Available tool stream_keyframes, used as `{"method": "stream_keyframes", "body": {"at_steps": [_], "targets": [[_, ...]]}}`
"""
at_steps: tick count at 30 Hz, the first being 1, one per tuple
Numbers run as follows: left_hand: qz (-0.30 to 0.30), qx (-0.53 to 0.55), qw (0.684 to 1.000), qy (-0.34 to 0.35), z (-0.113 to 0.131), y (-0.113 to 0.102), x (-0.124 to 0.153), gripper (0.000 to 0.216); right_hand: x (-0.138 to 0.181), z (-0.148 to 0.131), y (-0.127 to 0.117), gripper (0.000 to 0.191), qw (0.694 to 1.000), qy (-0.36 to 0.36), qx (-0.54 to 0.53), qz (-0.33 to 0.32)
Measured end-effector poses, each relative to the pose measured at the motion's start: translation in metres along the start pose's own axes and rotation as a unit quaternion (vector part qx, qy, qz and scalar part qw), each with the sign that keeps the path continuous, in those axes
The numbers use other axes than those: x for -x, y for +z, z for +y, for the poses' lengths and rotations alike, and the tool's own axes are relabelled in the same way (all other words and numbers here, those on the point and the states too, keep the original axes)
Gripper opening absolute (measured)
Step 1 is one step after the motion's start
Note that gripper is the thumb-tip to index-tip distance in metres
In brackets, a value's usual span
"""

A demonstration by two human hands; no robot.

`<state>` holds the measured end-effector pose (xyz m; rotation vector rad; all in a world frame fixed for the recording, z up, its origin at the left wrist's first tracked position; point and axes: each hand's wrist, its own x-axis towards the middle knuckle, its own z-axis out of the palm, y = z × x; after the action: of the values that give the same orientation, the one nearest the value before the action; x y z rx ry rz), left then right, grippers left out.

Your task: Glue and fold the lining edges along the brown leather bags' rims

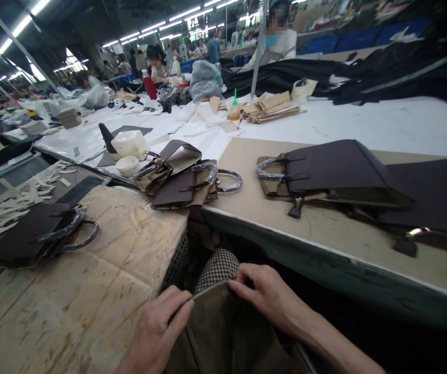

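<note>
An olive-brown fabric bag piece [218, 327], perhaps a lining, lies over my lap with its upper edge stretched between both hands. At that edge's left end, my left hand [159, 322] pinches the fabric between thumb and fingers. My right hand [260, 288] grips the other end of the edge, near a checkered cloth [218, 267] over my knee. The lower part of the piece runs out of view. Beyond my hands, dark brown handbags [332, 169] with plastic-wrapped handles lie on the right table, and another handbag [28, 234] lies on the left.
A paper-covered bench [102, 259] stands at my left, with pale strips [24, 200] behind it. The right table's edge [325, 259] runs close past my right arm. Farther off are a small white tub [127, 165], a glue bottle [234, 108], stacked brown pieces [272, 108] and several people.
</note>
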<state>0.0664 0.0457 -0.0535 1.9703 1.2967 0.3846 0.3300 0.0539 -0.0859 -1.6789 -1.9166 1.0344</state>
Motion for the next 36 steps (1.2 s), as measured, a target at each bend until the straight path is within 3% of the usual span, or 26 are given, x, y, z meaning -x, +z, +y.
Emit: {"method": "stream_keyframes", "body": {"at_steps": [4, 7, 10, 14, 22, 27, 30, 36], "targets": [[-0.03, -0.153, 0.987, 0.023, 0.006, -0.005, -0.008, 0.028, -0.001, -0.008, 0.001, 0.029, 1.0, 0.017, 0.013, 0.002], [-0.064, -0.25, 0.964, 0.064, 0.013, -0.008, -0.021, 0.017, -0.002, -0.013, 0.003, 0.027, 1.0, 0.019, 0.018, 0.003], [-0.097, -0.303, 0.942, 0.108, 0.021, -0.009, -0.036, 0.027, -0.003, -0.014, 0.004, 0.027, 0.999, 0.02, 0.021, 0.011], [-0.141, -0.35, 0.918, 0.119, 0.031, -0.004, -0.052, 0.016, -0.003, -0.012, 0.004, 0.026, 0.999, 0.029, 0.02, 0.016], [-0.167, -0.353, 0.9, 0.194, 0.023, 0.007, -0.069, 0.024, -0.001, -0.011, 0.004, 0.025, 0.999, 0.032, 0.009, 0.025], [-0.146, -0.384, 0.895, 0.172, 0.018, 0.012, -0.071, 0.031, -0.003, -0.011, 0.007, 0.024, 0.999, 0.03, 0.013, 0.026], [-0.133, -0.376, 0.906, 0.14, 0.018, 0.011, -0.069, 0.039, -0.004, -0.009, 0.01, 0.027, 0.999, 0.022, 0.017, 0.034], [-0.133, -0.295, 0.935, 0.146, 0.018, 0.012, -0.071, 0.023, -0.005, -0.011, 0.01, 0.027, 0.999, 0.023, 0.02, 0.038]]}}
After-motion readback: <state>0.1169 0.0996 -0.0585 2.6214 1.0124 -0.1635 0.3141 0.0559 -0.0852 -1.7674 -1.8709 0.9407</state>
